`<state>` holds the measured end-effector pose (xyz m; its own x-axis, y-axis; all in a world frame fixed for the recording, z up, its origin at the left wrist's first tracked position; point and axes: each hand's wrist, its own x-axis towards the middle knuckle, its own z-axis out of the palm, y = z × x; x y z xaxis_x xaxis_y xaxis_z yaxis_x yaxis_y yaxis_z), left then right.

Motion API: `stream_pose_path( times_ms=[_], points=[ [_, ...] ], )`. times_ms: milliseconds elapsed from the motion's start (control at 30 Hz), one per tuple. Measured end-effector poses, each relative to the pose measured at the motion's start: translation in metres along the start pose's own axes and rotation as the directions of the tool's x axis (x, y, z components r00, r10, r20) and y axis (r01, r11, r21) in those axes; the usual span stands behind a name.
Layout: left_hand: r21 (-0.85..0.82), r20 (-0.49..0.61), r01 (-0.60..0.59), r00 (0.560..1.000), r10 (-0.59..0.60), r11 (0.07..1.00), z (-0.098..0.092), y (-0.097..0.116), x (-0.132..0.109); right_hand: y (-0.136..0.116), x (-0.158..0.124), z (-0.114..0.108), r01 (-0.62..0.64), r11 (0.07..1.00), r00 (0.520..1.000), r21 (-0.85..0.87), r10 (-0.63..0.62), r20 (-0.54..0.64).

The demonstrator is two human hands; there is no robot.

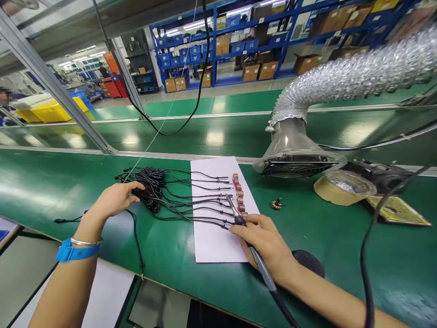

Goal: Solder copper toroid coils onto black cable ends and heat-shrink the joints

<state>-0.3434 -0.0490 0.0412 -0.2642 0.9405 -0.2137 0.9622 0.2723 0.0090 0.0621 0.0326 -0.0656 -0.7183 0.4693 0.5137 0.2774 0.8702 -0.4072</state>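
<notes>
My right hand [264, 243] is wrapped round a soldering iron [261, 264], its tip pointing up and left over the white sheet [211, 248]. My left hand [118, 198] has its thumb and fingers closed on the edge of a bundle of black cables [152, 180]; some fingertips are hidden. Several cable ends run rightward from the bundle onto the sheet. Beside those ends stands a row of small copper-wound coils [240, 193], some with red parts. The iron's tip is near the cable ends and coils; contact cannot be made out.
A fume extractor hood [297, 155] with a silver duct [341, 73] stands at the back right. Nearby are a loose coil [276, 204], a tape roll [344, 187] and a yellowish sponge tray [399, 210]. A black cord [367, 255] hangs at right. Thin wire [160, 130] slants above the bundle.
</notes>
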Motion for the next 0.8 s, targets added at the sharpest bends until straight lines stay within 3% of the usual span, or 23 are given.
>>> stream_pose_path(
  times_ms=[167,333,467,600,667,800],
  points=[
    [-0.066,-0.018,-0.005,1.000,0.004,0.998,0.001,0.013,-0.011,-0.007,0.008,-0.006,-0.005,0.999,0.997,0.048,0.008,-0.080],
    [-0.109,-0.107,0.019,0.994,-0.031,0.994,-0.005,0.050,-0.028,-0.009,0.010,-0.011,-0.023,0.996,0.994,0.087,0.033,-0.107],
    [-0.176,-0.111,-0.113,0.989,0.094,0.978,-0.002,0.090,-0.038,-0.010,0.011,-0.021,-0.027,0.997,0.985,0.078,0.039,-0.166],
    [-0.183,-0.098,-0.302,0.952,0.289,0.936,0.005,0.129,-0.047,-0.004,0.005,-0.042,-0.085,0.995,0.966,0.051,0.095,-0.242],
    [-0.185,-0.075,-0.360,0.933,0.352,0.914,0.007,0.143,-0.051,0.004,-0.005,-0.054,-0.186,0.980,0.930,0.070,0.199,-0.310],
    [-0.250,-0.051,-0.417,0.907,0.418,0.874,0.009,0.164,-0.056,0.032,-0.029,-0.067,-0.499,0.863,0.774,0.079,0.485,-0.408]
  ],
)
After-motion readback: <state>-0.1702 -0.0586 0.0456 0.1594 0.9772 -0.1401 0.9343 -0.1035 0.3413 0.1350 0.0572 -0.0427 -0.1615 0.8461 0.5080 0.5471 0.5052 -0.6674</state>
